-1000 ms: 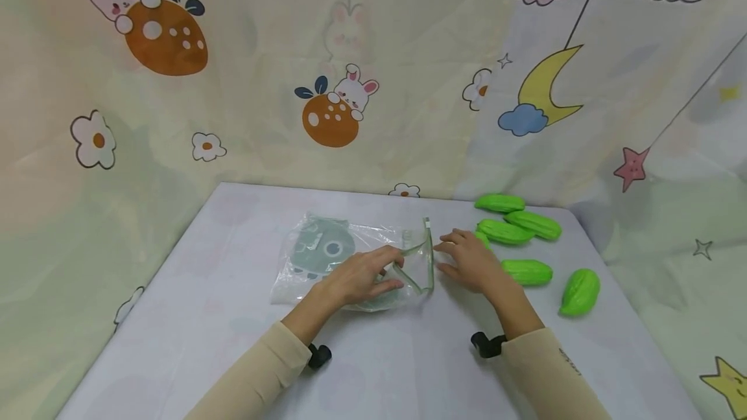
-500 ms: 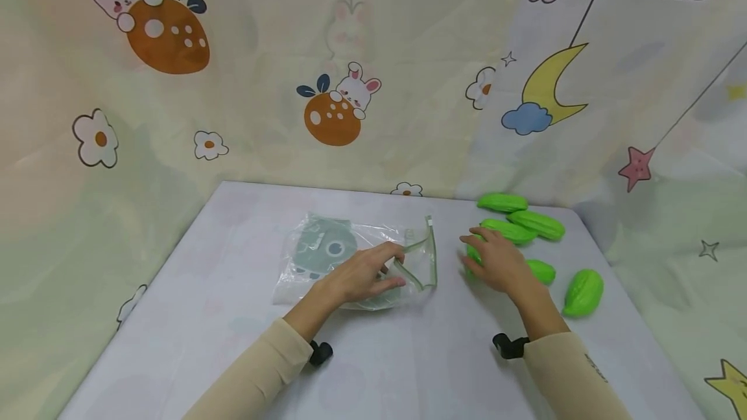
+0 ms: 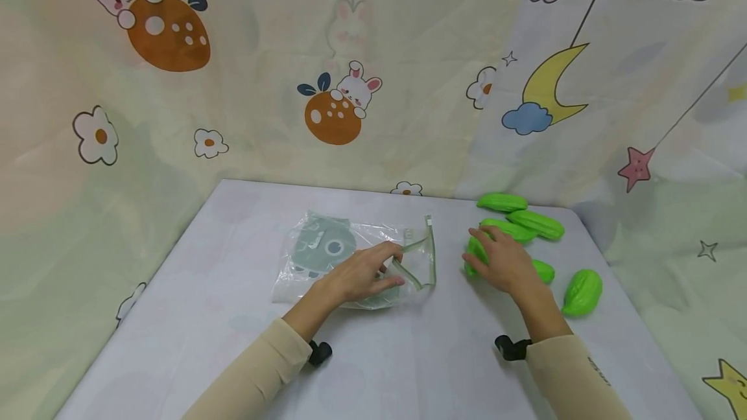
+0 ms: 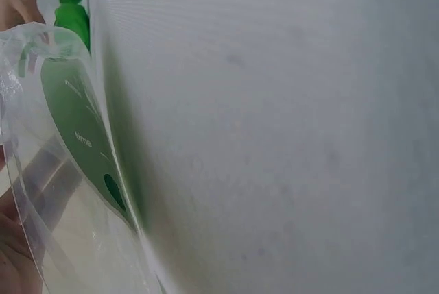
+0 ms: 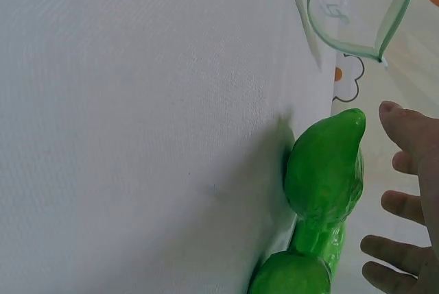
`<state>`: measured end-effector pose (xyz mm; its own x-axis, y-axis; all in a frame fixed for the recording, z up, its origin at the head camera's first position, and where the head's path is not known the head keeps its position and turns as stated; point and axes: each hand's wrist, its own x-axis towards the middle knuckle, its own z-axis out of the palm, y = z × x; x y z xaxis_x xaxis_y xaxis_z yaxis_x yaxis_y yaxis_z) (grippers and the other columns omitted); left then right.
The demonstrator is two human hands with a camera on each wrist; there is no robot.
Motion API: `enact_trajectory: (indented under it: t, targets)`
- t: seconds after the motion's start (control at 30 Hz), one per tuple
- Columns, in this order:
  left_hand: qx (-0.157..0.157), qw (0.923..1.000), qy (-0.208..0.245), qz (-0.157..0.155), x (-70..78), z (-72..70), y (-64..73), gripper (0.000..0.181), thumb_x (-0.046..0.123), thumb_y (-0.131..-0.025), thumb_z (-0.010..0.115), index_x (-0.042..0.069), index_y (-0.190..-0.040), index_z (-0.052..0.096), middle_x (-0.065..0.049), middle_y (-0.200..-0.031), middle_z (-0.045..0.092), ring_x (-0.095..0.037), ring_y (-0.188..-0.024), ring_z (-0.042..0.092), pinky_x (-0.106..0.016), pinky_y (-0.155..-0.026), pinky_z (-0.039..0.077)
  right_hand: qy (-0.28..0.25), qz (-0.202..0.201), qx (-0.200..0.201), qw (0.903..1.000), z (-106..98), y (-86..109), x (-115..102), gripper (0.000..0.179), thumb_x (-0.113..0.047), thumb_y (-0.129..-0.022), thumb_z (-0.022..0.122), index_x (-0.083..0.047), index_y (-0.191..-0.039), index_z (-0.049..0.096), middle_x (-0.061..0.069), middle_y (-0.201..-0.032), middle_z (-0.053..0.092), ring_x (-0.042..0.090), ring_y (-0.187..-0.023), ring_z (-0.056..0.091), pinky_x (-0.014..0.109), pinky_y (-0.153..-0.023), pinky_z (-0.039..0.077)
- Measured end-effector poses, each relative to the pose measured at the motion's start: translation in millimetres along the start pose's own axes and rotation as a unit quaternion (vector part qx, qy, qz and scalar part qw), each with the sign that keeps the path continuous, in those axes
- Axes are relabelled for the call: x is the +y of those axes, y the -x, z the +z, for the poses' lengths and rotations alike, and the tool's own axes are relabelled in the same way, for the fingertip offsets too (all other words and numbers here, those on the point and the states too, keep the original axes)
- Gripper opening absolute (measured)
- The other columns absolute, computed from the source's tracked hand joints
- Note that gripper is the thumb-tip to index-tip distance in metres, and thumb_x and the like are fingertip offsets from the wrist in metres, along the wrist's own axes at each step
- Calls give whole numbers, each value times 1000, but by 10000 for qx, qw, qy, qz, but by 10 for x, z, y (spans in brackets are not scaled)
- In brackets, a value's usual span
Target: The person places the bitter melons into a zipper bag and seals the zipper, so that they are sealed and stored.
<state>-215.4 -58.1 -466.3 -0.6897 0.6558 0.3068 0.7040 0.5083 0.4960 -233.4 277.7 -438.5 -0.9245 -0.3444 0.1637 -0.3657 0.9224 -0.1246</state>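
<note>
A clear zip bag (image 3: 323, 245) with a grey-green printed character lies flat, its green-edged mouth gaping to the right. My left hand (image 3: 364, 274) holds the upper edge of that mouth between thumb and fingers; in the left wrist view the hand shows partly through the plastic. To the right, my right hand (image 3: 504, 261) hovers with spread fingers around a glossy, ridged green gourd (image 3: 475, 250), which it partly covers in the head view. The right wrist view shows the fingertips (image 5: 391, 112) apart from this gourd, with nothing between them.
Several more bright green gourds (image 3: 533, 224) lie at the right side of the white table (image 3: 233, 342), one (image 3: 582, 291) standing off from the others. A patterned cloth (image 3: 262, 96) hangs behind the table.
My right hand has left the bag's mouth and moved right to the nearest green gourd. The left hand and the bag have stayed in place.
</note>
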Motion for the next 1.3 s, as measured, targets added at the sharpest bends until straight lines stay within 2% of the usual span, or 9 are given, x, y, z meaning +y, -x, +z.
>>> enact_trajectory:
  t: [0.23,0.47,0.77,1.0,1.3]
  targets:
    - [10,9999,108,-8,3,9,9,39,37,-98,72,20,-126,52,-2,-132,62,-12,-93,73,-24,-82,57,158,212,203,9994,19,16,-2,60,-43,-98,65,-7,-145,55,25,-145,50,53,-110,62,66,-87,51]
    - [64,9998,191,62,28,4,-1,38,36,-97,73,20,-125,52,-2,-131,62,-12,-93,73,-24,-81,57,290,435,128,9985,75,38,16,61,-49,-98,64,-7,-142,57,24,-144,51,54,-97,64,68,-84,50]
    - [62,9998,173,19,29,1,9,39,36,-97,73,19,-125,52,-2,-131,63,-12,-93,73,-24,-82,57,311,405,48,9987,105,66,27,61,-48,-95,70,-7,-139,60,21,-141,53,48,-83,65,64,-77,52]
    - [9,9998,194,-37,21,-7,15,39,36,-97,73,20,-124,52,-1,-131,63,-13,-94,74,-23,-82,57,193,320,-93,9993,88,59,14,64,-42,-93,74,-7,-143,55,22,-145,50,51,-92,65,65,-79,52]
    - [-31,9999,142,-49,19,-2,23,38,38,-97,72,21,-124,52,-1,-131,63,-11,-94,73,-24,-82,56,-126,281,-125,9994,61,68,-35,61,-30,-91,79,-2,-138,54,28,-147,49,54,-107,63,65,-87,51]
